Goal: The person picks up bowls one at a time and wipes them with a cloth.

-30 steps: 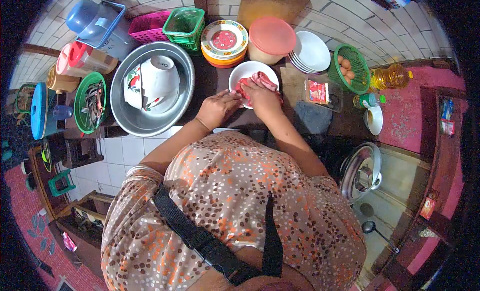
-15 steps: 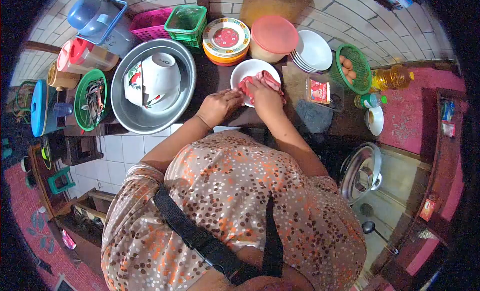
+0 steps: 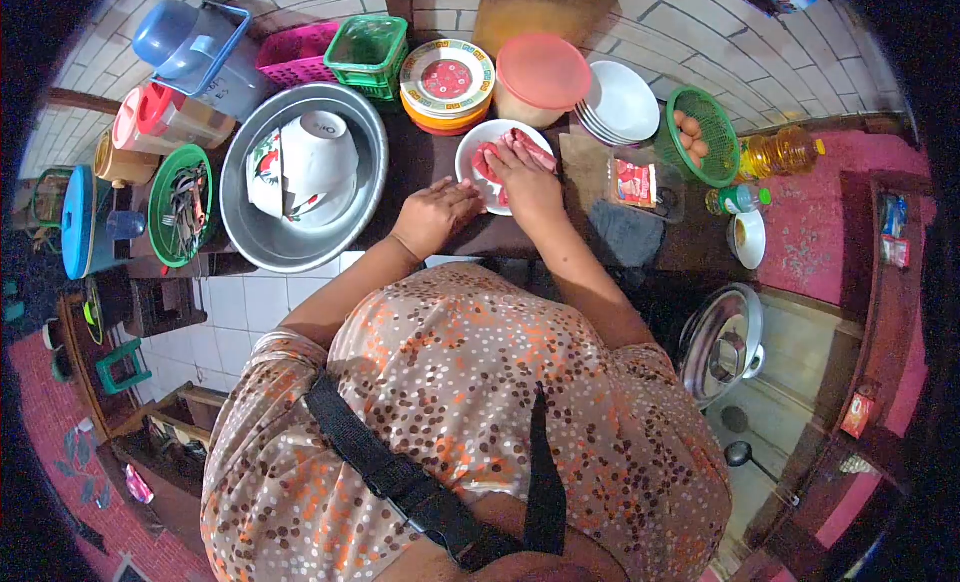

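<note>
A white plate lies on the dark table, with a red cloth bunched on it. My right hand presses on the cloth, its fingers laid over the folds; part of the cloth is hidden under it. At the plate's lower left edge rests my left hand, fingers stretched out and touching the rim. Behind the plate are a tub with a pink lid and a stack of patterned plates.
On the left, a metal basin holds white bowls, beside a green basket of cutlery. To the right are stacked white plates, a green basket of eggs, an oil bottle and a grey cloth.
My right hand has shifted the red cloth over the plate towards its upper right, uncovering more of the plate's lower part. My left hand stays at the rim.
</note>
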`<action>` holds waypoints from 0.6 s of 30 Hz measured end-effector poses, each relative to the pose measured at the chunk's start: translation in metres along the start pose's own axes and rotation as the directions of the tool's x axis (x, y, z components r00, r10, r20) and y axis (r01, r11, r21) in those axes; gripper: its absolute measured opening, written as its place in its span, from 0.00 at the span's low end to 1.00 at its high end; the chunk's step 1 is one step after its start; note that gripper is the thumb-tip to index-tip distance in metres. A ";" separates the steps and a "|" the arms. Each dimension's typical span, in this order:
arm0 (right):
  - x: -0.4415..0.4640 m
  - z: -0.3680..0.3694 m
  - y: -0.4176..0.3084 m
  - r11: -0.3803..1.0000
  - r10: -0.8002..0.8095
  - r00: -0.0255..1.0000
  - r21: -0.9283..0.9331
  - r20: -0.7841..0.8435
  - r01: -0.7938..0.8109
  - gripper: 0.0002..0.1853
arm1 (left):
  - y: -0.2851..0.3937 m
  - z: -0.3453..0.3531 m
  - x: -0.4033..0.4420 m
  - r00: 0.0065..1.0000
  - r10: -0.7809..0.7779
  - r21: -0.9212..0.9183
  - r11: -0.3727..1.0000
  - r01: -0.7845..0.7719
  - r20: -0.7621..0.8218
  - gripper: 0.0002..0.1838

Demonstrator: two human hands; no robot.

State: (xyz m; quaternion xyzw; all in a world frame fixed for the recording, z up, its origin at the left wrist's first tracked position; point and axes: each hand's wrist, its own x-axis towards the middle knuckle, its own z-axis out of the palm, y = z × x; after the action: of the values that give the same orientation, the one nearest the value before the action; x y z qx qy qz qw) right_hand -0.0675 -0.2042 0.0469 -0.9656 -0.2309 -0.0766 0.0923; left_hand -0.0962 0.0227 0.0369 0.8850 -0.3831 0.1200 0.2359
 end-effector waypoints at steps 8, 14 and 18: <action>-0.020 -0.037 -0.020 0.971 0.116 0.970 0.179 0.214 -0.155 0.23 | 0.001 -0.003 0.002 0.999 -0.016 -0.023 1.000 0.015 -0.046 0.12; -0.035 -0.066 -0.024 0.979 0.113 0.976 0.149 0.186 -0.141 0.23 | -0.001 -0.002 0.000 0.999 0.007 0.029 1.000 -0.006 -0.035 0.12; -0.039 -0.062 -0.011 0.998 0.061 0.998 -0.008 0.011 -0.061 0.24 | -0.002 -0.006 0.003 0.999 0.026 0.031 0.999 -0.025 -0.022 0.11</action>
State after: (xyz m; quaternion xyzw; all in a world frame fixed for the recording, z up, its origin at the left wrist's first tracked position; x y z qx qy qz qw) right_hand -0.1136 -0.2241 0.1008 -0.9730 -0.2014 -0.0693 0.0893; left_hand -0.0926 0.0253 0.0426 0.8821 -0.3898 0.1385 0.2252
